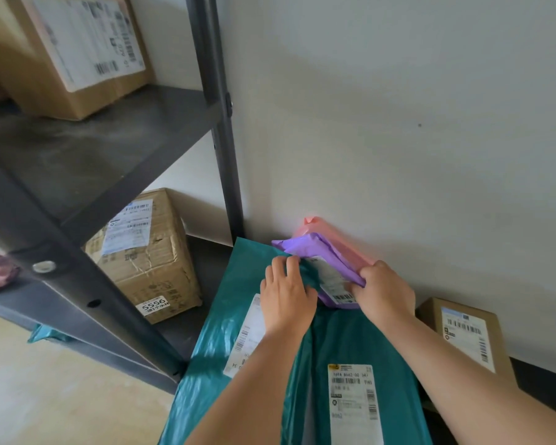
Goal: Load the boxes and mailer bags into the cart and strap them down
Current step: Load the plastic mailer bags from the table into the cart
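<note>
Counting first: three boxes and four mailer bags are visible. The top box stands on the rack at 10 o'clock. A dented box with a "5556" sticker sits one shelf lower, at 8 o'clock. A small box stands by the wall at 4 o'clock.

The bags lie at 6 o'clock: a left teal bag and a right teal bag, both glossy and each with a white label. Past them a purple bag lies on a pink bag, which touches the wall. The purple bag is soft and creased, with a barcode label.

The right hand grips the purple bag's near edge, fingers curled round it. The left hand lies on the left teal bag with its fingertips bent at the purple bag's corner; I cannot tell if it pinches anything.
</note>
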A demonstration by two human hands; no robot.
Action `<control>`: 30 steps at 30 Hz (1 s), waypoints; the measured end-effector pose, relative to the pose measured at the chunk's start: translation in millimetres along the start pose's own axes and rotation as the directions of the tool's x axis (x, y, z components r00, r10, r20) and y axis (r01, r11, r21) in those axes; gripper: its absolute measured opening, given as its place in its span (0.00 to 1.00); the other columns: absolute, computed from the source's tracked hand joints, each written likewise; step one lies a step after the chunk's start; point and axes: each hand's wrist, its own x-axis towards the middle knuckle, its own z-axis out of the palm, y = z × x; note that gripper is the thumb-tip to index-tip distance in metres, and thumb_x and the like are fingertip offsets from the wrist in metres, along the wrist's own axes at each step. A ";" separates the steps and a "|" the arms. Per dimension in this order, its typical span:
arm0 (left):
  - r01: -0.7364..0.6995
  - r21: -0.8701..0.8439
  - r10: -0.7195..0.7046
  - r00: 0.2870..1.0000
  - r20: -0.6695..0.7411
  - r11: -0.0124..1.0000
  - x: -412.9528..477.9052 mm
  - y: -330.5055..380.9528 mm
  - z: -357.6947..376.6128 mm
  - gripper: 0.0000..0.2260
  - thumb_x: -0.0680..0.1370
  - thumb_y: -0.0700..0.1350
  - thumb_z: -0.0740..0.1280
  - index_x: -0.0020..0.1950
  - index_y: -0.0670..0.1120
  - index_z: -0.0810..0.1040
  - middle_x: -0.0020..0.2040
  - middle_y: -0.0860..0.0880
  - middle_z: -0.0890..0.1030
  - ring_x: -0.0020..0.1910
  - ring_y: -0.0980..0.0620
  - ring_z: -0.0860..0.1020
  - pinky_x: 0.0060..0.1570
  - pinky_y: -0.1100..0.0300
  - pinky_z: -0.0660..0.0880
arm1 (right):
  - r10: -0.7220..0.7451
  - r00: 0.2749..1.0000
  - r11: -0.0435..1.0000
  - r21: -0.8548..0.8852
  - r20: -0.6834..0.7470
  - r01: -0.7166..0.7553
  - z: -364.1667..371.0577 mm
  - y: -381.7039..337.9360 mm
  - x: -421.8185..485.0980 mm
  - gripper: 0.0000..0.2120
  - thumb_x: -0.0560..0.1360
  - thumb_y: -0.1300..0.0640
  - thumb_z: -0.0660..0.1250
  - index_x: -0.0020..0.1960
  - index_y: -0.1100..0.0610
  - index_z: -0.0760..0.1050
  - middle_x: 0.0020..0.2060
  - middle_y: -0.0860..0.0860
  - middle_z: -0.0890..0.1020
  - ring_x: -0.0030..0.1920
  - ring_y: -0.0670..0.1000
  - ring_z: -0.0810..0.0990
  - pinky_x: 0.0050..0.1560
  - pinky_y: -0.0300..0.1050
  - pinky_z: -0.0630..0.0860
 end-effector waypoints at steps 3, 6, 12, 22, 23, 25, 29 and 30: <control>0.009 -0.006 -0.009 1.000 0.009 1.000 -0.1 2.8 -1.1 0.21 0.73 0.43 0.64 0.66 0.46 0.69 0.63 0.49 0.69 0.61 0.46 0.68 0.57 0.56 0.66 | -0.023 0.997 1.000 0.014 -0.071 0.024 -1.5 2.7 -4.8 0.09 0.78 0.46 0.66 0.50 0.50 0.81 0.48 0.48 0.72 0.39 0.50 0.72 0.37 0.41 0.66; 0.022 0.004 -0.022 0.999 0.033 1.000 -0.6 5.3 -1.6 0.22 0.73 0.42 0.63 0.67 0.47 0.68 0.64 0.49 0.68 0.62 0.47 0.68 0.58 0.57 0.65 | -0.007 0.990 0.998 0.058 -0.143 0.015 -6.5 6.3 -8.2 0.09 0.79 0.48 0.65 0.48 0.51 0.81 0.47 0.48 0.73 0.38 0.50 0.74 0.35 0.41 0.67; 0.041 -0.015 -0.040 0.998 0.051 0.999 -2.8 10.5 -2.6 0.24 0.73 0.40 0.63 0.69 0.48 0.66 0.65 0.49 0.67 0.63 0.48 0.67 0.59 0.56 0.66 | 0.105 0.943 0.980 0.193 -0.315 -0.045 -18.9 17.8 -13.5 0.08 0.80 0.53 0.62 0.52 0.54 0.79 0.44 0.48 0.71 0.41 0.52 0.74 0.36 0.44 0.69; -0.032 -0.031 0.033 0.999 0.038 0.999 -1.2 36.3 0.5 0.21 0.73 0.40 0.62 0.67 0.46 0.68 0.62 0.47 0.69 0.60 0.46 0.68 0.56 0.56 0.67 | 0.172 0.901 0.970 0.226 -0.399 -0.085 -28.7 38.3 -22.7 0.07 0.79 0.55 0.62 0.53 0.55 0.77 0.42 0.48 0.71 0.42 0.52 0.72 0.36 0.45 0.68; -0.053 -0.051 0.054 0.998 0.035 0.997 -1.6 40.4 1.9 0.21 0.73 0.39 0.62 0.66 0.46 0.69 0.62 0.47 0.70 0.59 0.46 0.68 0.55 0.56 0.68 | 0.177 0.899 0.969 0.230 -0.400 -0.088 -30.3 41.0 -23.9 0.07 0.79 0.55 0.62 0.53 0.55 0.77 0.43 0.48 0.71 0.42 0.52 0.72 0.37 0.45 0.67; -0.093 -0.107 0.098 0.994 0.040 0.990 -3.1 50.0 6.2 0.20 0.73 0.37 0.62 0.65 0.45 0.69 0.62 0.47 0.70 0.59 0.46 0.68 0.54 0.55 0.70 | 0.193 0.894 0.966 0.240 -0.404 -0.099 -33.7 47.7 -27.0 0.07 0.79 0.55 0.62 0.54 0.55 0.77 0.43 0.48 0.71 0.43 0.52 0.72 0.37 0.44 0.68; -0.148 -0.220 0.155 0.988 0.017 0.964 -8.7 74.4 15.9 0.19 0.74 0.36 0.63 0.65 0.44 0.70 0.63 0.46 0.71 0.62 0.46 0.69 0.59 0.55 0.70 | 0.259 0.882 0.945 0.291 -0.394 -0.147 -39.0 68.2 -36.5 0.06 0.79 0.55 0.61 0.53 0.54 0.76 0.43 0.48 0.72 0.43 0.53 0.73 0.37 0.45 0.69; -0.151 -0.248 0.161 0.987 0.019 0.957 -11.0 82.5 17.8 0.20 0.74 0.36 0.63 0.66 0.43 0.69 0.63 0.46 0.71 0.62 0.46 0.69 0.61 0.54 0.69 | 0.280 0.879 0.937 0.310 -0.385 -0.162 -39.9 75.8 -39.7 0.06 0.79 0.55 0.61 0.52 0.54 0.76 0.43 0.48 0.72 0.43 0.53 0.74 0.39 0.47 0.71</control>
